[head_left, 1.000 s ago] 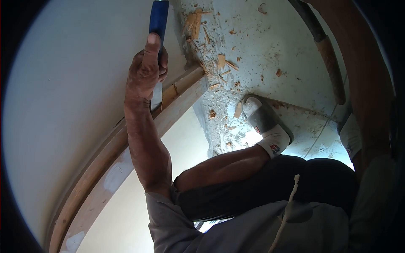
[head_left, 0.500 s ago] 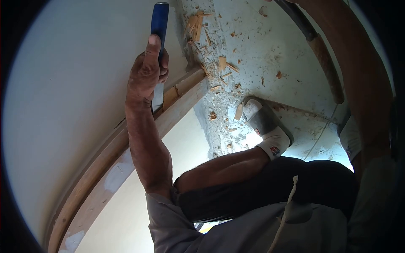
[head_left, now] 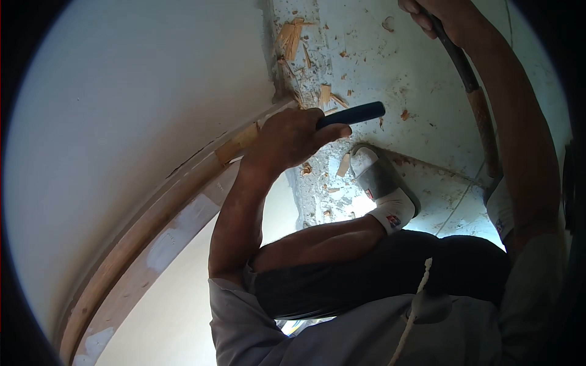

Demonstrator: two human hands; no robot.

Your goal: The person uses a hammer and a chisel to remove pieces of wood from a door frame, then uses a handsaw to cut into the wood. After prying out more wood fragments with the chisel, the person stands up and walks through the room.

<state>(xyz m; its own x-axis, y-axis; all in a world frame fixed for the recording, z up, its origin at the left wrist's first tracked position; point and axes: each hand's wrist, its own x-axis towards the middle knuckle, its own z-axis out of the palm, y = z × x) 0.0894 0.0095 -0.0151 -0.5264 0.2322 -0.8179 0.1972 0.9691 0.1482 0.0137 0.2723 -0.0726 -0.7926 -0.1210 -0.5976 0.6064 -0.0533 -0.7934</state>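
Note:
My left hand (head_left: 288,139) is closed around the blue handle of a chisel (head_left: 357,114), which points to the right. Its blade is hidden by the hand. Beneath the fist runs a wooden door frame (head_left: 131,244), with a freshly cut, paler patch (head_left: 238,144) just left of the wrist. At the upper right my right hand (head_left: 445,18) grips a long tool handle (head_left: 482,119), dark above and brown at its lower end, hanging downward. The tool's upper end is out of view.
Wood chips (head_left: 292,39) and grit lie scattered over the tiled floor (head_left: 366,73) near the frame's end. A plain wall (head_left: 134,91) rises on the left. My foot in a grey slipper (head_left: 381,174) rests close by the chips.
My left hand has swung right and turned, so the chisel handle went from pointing up to pointing right. My right hand has come down into view, lowering its tool handle.

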